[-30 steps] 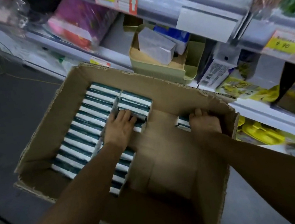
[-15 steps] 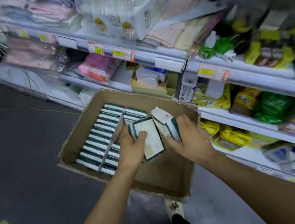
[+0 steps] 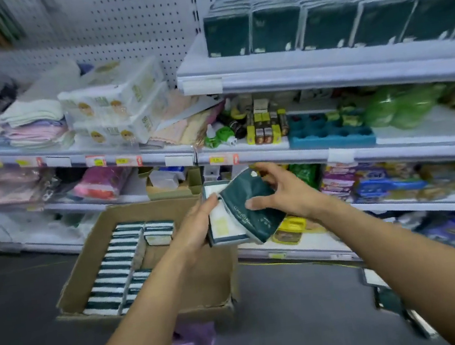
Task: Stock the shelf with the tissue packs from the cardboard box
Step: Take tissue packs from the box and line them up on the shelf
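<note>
Now both hands carry tissue packs above the cardboard box [image 3: 152, 270], left hand [image 3: 196, 227] gripping the white-faced pack [image 3: 221, 224], right hand [image 3: 283, 194] the green pack [image 3: 251, 209]; next, likely a lift to the top shelf [image 3: 323, 71] beside matching stock.

Two bare forearms entered from the bottom of the frame, neither covered by a sleeve as far as the edge showed. The left hand [image 3: 196, 227] and the right hand [image 3: 286, 193], near the centre of the frame, wore no gloves, rings, watch or bands.
</note>
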`<action>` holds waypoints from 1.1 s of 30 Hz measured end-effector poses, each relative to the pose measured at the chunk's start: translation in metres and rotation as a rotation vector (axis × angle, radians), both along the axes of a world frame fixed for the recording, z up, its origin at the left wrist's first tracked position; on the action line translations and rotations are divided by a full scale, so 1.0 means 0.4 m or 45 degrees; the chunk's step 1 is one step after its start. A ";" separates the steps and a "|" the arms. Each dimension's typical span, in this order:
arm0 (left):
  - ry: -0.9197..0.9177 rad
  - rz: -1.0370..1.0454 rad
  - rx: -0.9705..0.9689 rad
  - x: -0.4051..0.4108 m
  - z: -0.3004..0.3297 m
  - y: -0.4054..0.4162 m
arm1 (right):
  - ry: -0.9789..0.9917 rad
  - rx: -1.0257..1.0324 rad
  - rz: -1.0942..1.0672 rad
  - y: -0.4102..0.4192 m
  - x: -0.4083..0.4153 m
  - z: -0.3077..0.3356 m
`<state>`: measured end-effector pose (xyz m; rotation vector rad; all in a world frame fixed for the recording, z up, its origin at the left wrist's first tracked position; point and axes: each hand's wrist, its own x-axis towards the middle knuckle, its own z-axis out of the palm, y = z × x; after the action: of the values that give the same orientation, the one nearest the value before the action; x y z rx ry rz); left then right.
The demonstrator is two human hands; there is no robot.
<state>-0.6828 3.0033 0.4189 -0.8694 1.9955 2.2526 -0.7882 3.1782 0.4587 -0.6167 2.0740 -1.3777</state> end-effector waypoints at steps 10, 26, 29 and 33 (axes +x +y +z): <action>0.147 -0.239 -0.273 -0.139 0.161 0.231 | -0.141 -0.177 -0.419 0.317 -0.050 0.109; 0.298 -0.248 -0.344 -0.540 0.271 0.874 | -0.011 -0.554 -0.844 1.088 -0.403 0.252; 0.344 -0.214 -0.317 -0.627 0.294 0.993 | 0.043 -0.607 -0.907 1.217 -0.504 0.285; 0.388 -0.214 -0.341 -0.699 0.337 1.099 | 0.149 -0.597 -0.982 1.315 -0.627 0.314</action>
<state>-0.9623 3.4428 0.5536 -0.3607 2.4363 2.1653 -1.0391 3.7042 0.5844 -0.0379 2.1870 -2.3448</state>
